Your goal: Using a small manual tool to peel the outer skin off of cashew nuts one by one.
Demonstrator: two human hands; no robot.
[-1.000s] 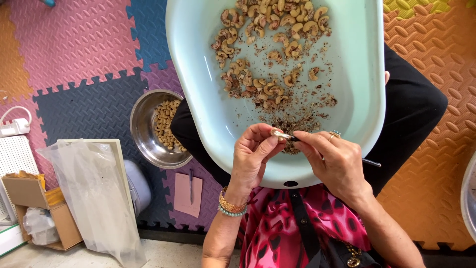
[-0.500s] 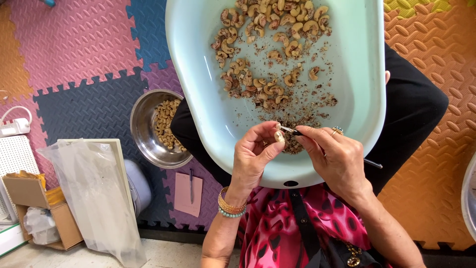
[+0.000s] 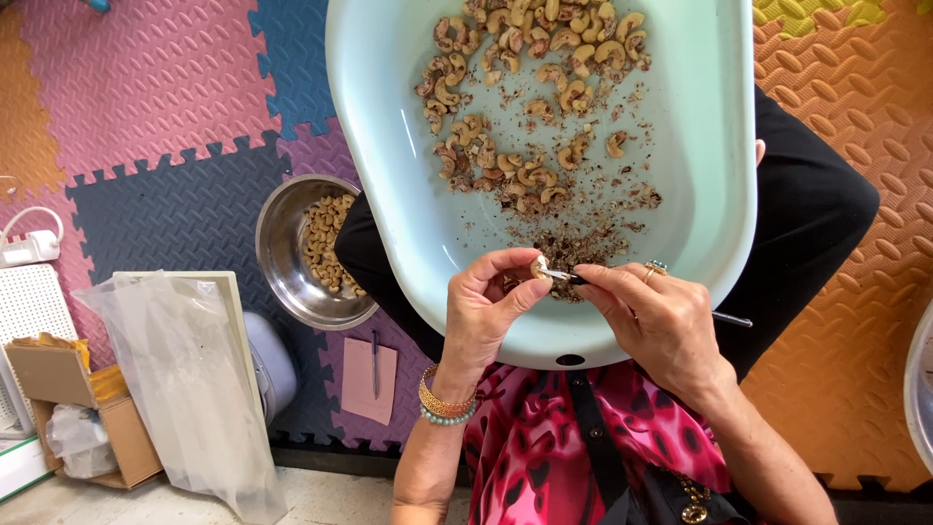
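Cashew (image 3: 537, 267) pinched in left hand (image 3: 486, 316) fingertips; right hand (image 3: 656, 326) gripping small knife (image 3: 573, 278), blade against nut, above pale basin (image 3: 389, 146)

home floor workspace | foam puzzle mats (image 3: 146, 87) | cardboard box (image 3: 73, 413)

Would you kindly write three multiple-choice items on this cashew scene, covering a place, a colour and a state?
1. Where is the steel bowl?
A. beside the tub, on the left-hand side
B. inside the tub
C. on the cardboard box

2. What colour is the tub?
A. red
B. pale mint
C. black

3. What does the left hand hold?
A. nothing
B. a pen
C. a cashew

Answers: 1 A, it rests on the foam mat against the tub's rim; 2 B, its bare wall shows it; 3 C, pinched at the fingertips while the right hand puts a thin tool to it.
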